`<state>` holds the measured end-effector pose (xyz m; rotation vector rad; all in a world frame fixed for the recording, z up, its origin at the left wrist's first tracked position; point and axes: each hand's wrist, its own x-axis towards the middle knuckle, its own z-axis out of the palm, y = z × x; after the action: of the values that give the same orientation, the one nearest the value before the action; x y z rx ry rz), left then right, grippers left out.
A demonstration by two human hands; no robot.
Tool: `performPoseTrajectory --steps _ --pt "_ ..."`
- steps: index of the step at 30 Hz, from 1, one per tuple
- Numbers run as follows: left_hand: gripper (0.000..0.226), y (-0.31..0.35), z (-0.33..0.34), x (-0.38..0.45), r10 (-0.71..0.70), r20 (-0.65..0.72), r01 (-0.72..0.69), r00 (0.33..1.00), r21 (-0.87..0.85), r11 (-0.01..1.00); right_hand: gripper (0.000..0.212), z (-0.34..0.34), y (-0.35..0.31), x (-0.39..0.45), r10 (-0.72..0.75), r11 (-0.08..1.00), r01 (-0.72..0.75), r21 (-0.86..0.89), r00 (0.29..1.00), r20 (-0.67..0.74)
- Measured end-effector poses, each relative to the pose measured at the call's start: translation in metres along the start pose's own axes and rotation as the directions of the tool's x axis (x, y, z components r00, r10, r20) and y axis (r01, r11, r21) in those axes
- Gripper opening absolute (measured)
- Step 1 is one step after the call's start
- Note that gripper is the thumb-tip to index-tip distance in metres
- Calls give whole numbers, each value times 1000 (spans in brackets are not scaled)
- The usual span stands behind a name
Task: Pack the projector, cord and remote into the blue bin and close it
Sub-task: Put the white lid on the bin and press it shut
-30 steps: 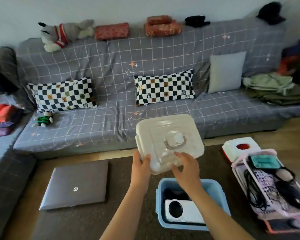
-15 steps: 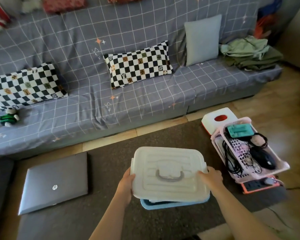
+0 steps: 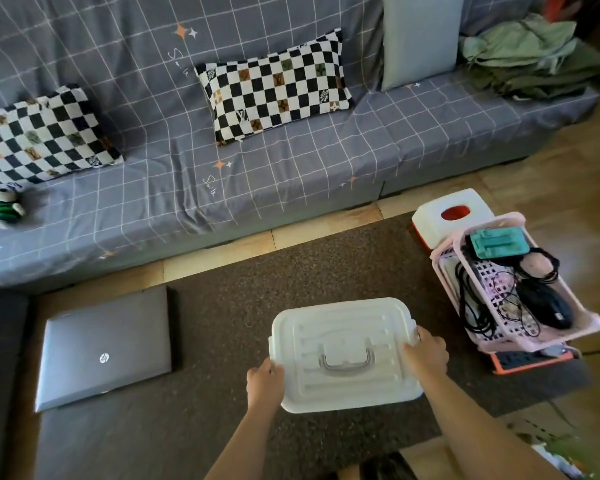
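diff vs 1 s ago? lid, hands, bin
The white lid came down from tilted above the open bin to flat over it, hiding the blue walls and the projector. The left hand and right hand moved to its side edges, still gripping. Laptop and pink basket unchanged.

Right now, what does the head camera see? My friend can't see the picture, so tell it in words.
Two hands press a white lid down flat on the rug: the left hand grips its left edge, the right hand its right edge. A closed laptop lies to the left, a pink basket of cables to the right, a grey sofa behind.
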<state>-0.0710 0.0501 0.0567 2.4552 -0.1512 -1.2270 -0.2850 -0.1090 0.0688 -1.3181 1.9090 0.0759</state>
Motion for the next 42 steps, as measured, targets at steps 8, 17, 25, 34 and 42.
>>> performPoseTrajectory --steps 8,17,25,34,42 --pt "26 7 1 9 -23 18 22 1000 69 997 39 6 7 14 -6 998 5 -59 1000 -29" --pt "21 4 -3 19 -63 31 63 997 9 998 55 3 14 22 8 999 -6 -34 998 57" --pt "43 4 -2 16 -41 85 38 996 34 999 60 -7 15 23 -55 990 74 -118 986 155" --pt "93 -2 -7 9 0 260 -76 966 284 956 91 -11 22 23 -101 945 199 -260 932 349" --pt "96 -7 -4 9 38 196 -92 980 273 958 99 -9 27 17 -144 938 236 -254 931 335"
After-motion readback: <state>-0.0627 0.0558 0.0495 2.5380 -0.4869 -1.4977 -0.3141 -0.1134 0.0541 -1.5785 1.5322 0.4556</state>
